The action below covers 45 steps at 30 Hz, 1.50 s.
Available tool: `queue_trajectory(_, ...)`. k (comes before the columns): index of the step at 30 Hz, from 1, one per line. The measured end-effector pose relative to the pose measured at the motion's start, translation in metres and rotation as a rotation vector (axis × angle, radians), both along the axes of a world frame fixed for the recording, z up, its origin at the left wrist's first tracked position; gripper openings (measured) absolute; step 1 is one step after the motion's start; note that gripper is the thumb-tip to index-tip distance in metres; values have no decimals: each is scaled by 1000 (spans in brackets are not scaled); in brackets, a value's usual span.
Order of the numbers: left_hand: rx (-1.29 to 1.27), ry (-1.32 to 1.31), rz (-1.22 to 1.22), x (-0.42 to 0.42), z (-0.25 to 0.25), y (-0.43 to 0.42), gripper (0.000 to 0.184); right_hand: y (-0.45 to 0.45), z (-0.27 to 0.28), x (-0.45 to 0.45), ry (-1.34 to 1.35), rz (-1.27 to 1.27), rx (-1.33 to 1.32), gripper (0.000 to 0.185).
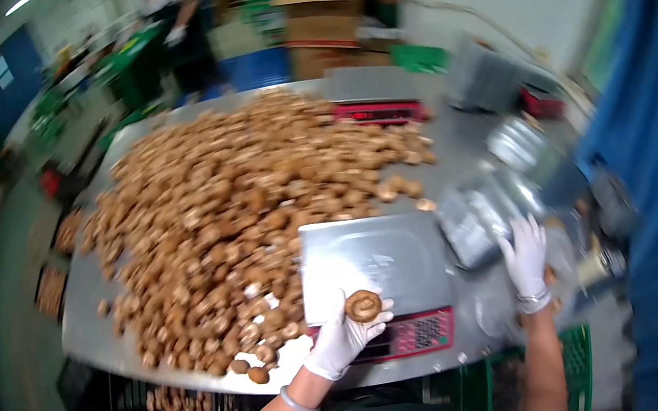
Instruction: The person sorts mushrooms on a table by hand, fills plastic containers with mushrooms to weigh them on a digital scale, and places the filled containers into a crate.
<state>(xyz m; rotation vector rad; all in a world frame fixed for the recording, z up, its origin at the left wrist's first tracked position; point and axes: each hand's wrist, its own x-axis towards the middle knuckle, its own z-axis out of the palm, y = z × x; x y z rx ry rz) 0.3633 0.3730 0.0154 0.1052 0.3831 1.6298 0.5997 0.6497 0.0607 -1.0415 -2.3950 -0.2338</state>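
Note:
A brown mushroom [363,306] rests in the fingers of my left hand [339,338], which is closed round it over the front edge of a digital scale [376,263] with a steel plate and a pink panel. My right hand [526,259], fingers stretched out, is at the near side of a stack of clear plastic trays [487,213]; whether it touches them I cannot tell. Both hands wear white gloves. Left of the scale spreads a large heap of mushrooms [213,199].
A second scale [376,100] with a red display stands at the back of the steel table [93,313]. More plastic trays [487,76] lie at the back right. Crates of mushrooms [180,408] sit below the left front edge. Cardboard boxes [319,9] and another person [179,29] are beyond.

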Motion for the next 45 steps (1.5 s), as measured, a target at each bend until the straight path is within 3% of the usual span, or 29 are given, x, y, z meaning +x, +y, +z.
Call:
queue_trajectory(1, -23, -27, 41, -10, -13, -18, 69, 12, -17, -11, -123, 46, -3, 32)
queue_trajectory(3, -102, 18, 202, -20, -15, -62, 69, 24, -39, -27, -234, 41, -287, 28)
queue_trajectory(6, -372, 104, 500, -29, -25, -144, 66, 27, -46, -37, -127, 106, -210, 31)
queue_trajectory(7, -359, 121, 652, -32, -39, -174, 61, 30, -46, -39, -110, 79, -205, 31)
queue_trajectory(8, -252, -218, 929, -38, -54, -200, 53, 34, -46, -38, -77, 55, -226, 28)
queue_trajectory(10, -367, -13, 1132, -48, -71, -268, 44, 39, -30, -36, 0, 14, -355, 24)
queue_trajectory(11, -406, -85, 1227, -56, -90, -305, 45, 40, -21, -36, 43, 0, -458, 24)
queue_trajectory(12, -451, -129, 1320, -67, -104, -336, 48, 61, -31, -28, 175, 73, -456, 23)
queue_trajectory(14, -492, -154, 1424, -88, -137, -400, 50, 90, -30, -9, 689, 101, -926, 20)
queue_trajectory(15, -570, -52, 1422, -95, -138, -423, 47, 88, -12, -5, 826, 115, -984, 20)
queue_trajectory(18, -1284, 206, 1536, -122, -114, -440, 46, 59, 43, -9, 898, 198, -828, 19)
queue_trajectory(19, -1287, 354, 1644, -139, -138, -454, 47, 34, 58, -18, 847, 236, -741, 19)
queue_trajectory(21, -1528, 930, 1557, -166, -153, -456, 41, -22, 67, -45, 660, 307, -576, 19)
queue_trajectory(23, -1564, 1179, 1384, -182, -131, -431, 31, -84, 48, -78, 340, 402, -358, 19)
queue_trajectory(24, -1597, 1347, 1328, -189, -133, -421, 33, -106, 28, -91, 80, 394, -110, 21)
queue_trajectory(25, -1620, 1517, 1275, -198, -133, -411, 35, -138, 17, -110, 66, 456, -142, 25)
queue_trajectory(27, -1583, 1429, 1128, -203, -103, -387, 45, -156, -13, -118, -335, 405, -195, 17)
queue_trajectory(30, -1529, 1695, 927, -219, -114, -382, 54, -205, -13, -140, -313, 439, -193, 18)
queue_trajectory(31, -1459, 1822, 948, -225, -122, -385, 56, -214, -11, -144, -180, 390, -160, 23)
queue_trajectory(34, -1366, 1675, 922, -228, -121, -398, 51, -243, -7, -163, 4, 300, -190, 30)
queue_trajectory(36, -864, 575, 851, -231, -110, -414, 38, -272, -4, -191, 64, 313, -248, 27)
queue_trajectory(39, -426, 114, 817, -236, -94, -438, 50, -335, -6, -268, 167, 480, -422, 20)
queue_trajectory(42, -323, -54, 830, -244, -99, -451, 55, -410, -14, -356, 86, 664, -889, 27)
queue_trajectory(44, -303, -54, 819, -248, -100, -454, 57, -461, -26, -403, -68, 818, -870, 42)
queue_trajectory(45, -313, -37, 814, -247, -98, -454, 58, -482, -45, -423, -116, 886, -667, 51)
